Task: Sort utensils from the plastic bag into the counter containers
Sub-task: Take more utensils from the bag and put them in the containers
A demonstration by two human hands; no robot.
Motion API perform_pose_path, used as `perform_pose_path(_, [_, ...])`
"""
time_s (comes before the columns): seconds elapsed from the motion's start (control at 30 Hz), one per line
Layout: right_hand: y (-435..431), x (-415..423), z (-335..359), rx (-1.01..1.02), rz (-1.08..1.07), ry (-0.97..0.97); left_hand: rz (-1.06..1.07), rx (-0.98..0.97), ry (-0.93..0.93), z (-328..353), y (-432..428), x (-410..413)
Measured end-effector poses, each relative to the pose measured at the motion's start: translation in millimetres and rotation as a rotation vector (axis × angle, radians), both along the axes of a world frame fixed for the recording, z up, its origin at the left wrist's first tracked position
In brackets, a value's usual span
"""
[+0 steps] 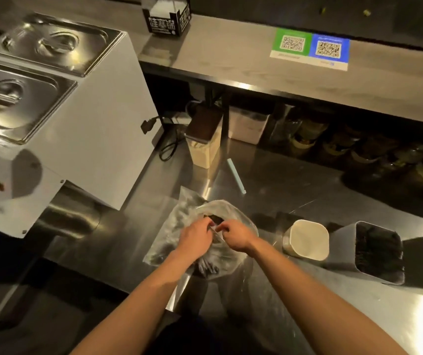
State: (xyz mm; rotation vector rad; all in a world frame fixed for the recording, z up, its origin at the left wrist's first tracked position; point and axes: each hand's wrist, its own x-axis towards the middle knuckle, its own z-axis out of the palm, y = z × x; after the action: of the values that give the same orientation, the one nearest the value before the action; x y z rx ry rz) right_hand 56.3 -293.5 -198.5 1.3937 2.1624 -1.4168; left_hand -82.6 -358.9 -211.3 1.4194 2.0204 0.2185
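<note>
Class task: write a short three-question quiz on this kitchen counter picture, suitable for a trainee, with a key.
1. True or false: the left hand and the right hand both hold the plastic bag at its mouth.
2. The grey container of dark utensils stands on which side of the bag? A left, B right, C behind.
3. How many QR stickers show?
Key: 1 true; 2 B; 3 two.
</note>
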Motion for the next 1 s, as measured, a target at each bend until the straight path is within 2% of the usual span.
perform_pose_path(0.13, [5.6,-9.0,-7.8,0.113,-0.064,-0.006,-0.109,-0.06,0.144,-7.9,8.8,-7.4])
perform_pose_path(0.3, [9.6,-20.1,-21.2,0.233,-0.2,-0.113,-0.112,-0.06,0.196,-16.1,18.3,-14.7])
perform_pose_path(0.43, [14.6,-28.4,-28.9,0.269,-0.053,-0.102,-0.079,-0.02,0.122,-19.6,23.3,-18.2])
perform_pose_path(0.57, [22.6,-42.5,-37.9,0.397,0.012,-0.092,-0.033,0.033,0.074,-16.3,27.7,-17.9])
perform_pose_path(0.7, [34.4,-57.1,-50.7,0.485,0.072,-0.243,-0.042,0.169,-0.008,-19.2,27.6,-22.0])
perform_pose_path(0.83, [39.5,-61.0,-54.4,0.623,0.115,-0.403,-0.033,0.357,0.003,-28.5,23.8,-28.1])
perform_pose_path(1.0, [43.5,-69.4,-61.7,0.626,0.263,-0.282,-0.006,0.645,0.166,-38.5,25.4,-31.6])
